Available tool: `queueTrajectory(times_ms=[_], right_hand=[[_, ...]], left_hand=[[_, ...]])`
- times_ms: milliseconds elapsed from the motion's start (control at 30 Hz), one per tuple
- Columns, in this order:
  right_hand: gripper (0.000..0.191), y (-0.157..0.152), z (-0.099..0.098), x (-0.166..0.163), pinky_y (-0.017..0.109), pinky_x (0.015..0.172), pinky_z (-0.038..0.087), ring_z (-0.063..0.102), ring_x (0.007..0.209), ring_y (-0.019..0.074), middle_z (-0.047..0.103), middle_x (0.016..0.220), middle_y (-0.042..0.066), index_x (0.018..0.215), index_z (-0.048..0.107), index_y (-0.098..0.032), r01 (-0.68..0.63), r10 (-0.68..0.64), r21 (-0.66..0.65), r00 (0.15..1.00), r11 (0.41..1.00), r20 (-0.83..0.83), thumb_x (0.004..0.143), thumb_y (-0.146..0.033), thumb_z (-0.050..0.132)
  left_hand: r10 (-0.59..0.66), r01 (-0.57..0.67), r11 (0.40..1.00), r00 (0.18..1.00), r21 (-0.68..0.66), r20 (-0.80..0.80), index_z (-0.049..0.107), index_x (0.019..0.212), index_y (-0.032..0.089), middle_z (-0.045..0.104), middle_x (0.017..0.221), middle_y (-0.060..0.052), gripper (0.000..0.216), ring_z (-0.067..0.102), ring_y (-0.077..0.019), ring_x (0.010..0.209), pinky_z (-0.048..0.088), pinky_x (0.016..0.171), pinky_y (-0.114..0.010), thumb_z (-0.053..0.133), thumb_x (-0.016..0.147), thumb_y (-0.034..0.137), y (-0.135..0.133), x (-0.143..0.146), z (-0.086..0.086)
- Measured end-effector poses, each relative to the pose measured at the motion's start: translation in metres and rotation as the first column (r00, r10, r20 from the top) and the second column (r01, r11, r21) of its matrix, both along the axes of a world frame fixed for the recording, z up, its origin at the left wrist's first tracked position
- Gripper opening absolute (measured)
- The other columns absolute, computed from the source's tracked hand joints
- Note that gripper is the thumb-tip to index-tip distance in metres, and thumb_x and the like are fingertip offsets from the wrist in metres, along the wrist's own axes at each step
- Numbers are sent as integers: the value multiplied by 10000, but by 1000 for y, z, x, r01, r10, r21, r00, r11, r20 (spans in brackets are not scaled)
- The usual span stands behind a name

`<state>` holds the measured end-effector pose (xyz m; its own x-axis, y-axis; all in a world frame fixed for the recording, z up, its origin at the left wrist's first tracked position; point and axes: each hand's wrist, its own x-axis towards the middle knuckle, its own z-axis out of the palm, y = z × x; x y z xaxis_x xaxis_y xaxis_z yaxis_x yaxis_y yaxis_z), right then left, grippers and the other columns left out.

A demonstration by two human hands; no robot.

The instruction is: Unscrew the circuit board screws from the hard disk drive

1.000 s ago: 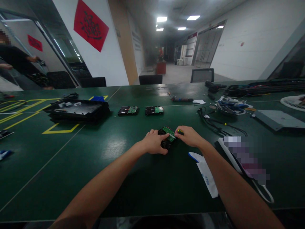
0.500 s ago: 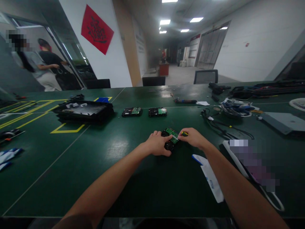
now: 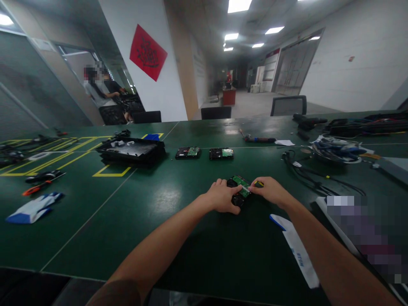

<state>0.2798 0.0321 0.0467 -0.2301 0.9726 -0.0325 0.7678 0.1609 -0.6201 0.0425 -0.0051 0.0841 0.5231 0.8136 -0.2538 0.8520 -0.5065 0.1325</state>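
Observation:
A hard drive (image 3: 244, 182) with a green circuit board facing up lies on the green table in front of me. My left hand (image 3: 223, 196) grips and steadies it, index finger across the board and thumb near the front edge. At the drive's right side, my right hand (image 3: 267, 190) is closed around a screwdriver (image 3: 259, 184), whose yellow-and-black handle end shows between the fingers. Its tip is too small to make out. Two similar hard drives, one (image 3: 188, 152) at left and one (image 3: 221, 153) at right, lie farther back.
A black tray-like case (image 3: 134, 151) stands back left. Gloves lie at left (image 3: 33, 208) and under my right forearm (image 3: 299, 255). Black cables (image 3: 302, 174), a heaped bowl (image 3: 338, 148) and a long tool (image 3: 259, 139) are at right. Two people (image 3: 98, 91) are in the background.
My view has turned left, so everything sits farther right, and more of the left glove shows. Both hands keep their places at the hard drive.

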Motion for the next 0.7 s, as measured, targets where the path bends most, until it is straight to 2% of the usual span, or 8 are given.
queueTrajectory(times_ms=[533,700], right_hand=[[258,-1,-2,-1,298,620,424,635,713,190,728,800,51,908,760,-193,23,-26,-56,998,998,-49,827,-432,705],[268,1,-4,1,302,603,426,640,698,189,733,798,61,898,772,-197,13,-13,1,1000,1000,-19,840,-446,692]], left_hand=[[-11,11,1000,1000,11,6,306,1609,355,470,1470,-147,985,450,-425,1318,421,1044,-505,656,755,699,0,0,-1],[-12,12,1000,1000,-4,-20,286,1616,358,450,1495,-147,993,441,-430,1326,410,1058,-516,654,761,705,0,1,0]])
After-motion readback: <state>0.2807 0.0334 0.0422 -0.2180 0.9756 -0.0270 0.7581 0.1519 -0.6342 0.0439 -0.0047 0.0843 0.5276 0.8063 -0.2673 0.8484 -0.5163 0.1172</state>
